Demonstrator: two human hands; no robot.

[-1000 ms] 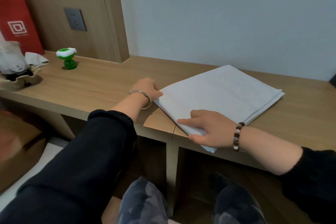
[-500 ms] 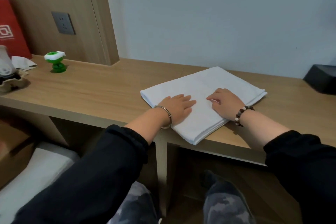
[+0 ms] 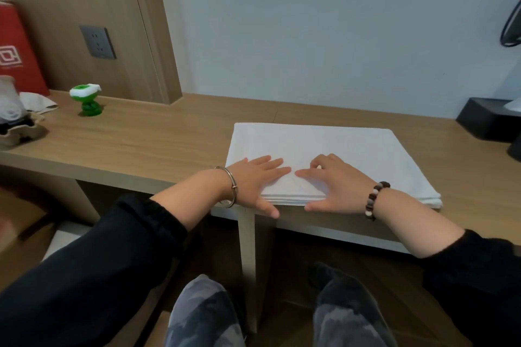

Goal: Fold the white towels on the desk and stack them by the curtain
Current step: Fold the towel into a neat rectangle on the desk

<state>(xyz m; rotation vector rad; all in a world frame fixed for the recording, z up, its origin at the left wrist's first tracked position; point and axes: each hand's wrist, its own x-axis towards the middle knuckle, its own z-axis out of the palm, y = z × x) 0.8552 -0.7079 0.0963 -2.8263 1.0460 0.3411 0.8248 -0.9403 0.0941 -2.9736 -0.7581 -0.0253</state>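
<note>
1. At far left a red paper bag [image 3: 15,48] stands against the wood panel, with a green toy [image 3: 88,100] on the desk [image 3: 146,138] near it.
2. The left hand [image 3: 255,179], wearing a metal bangle, lies flat and released on the towel's near left corner, thumb over the front edge.
3. The folded white towel [image 3: 346,149] lies at the desk's near edge, its layers showing.
4. The right hand [image 3: 335,183], wearing a beaded bracelet, presses the towel without grasping it, index finger stretched and the other fingers slightly bent.
5. A black box [image 3: 483,121] sits at far right.
</note>
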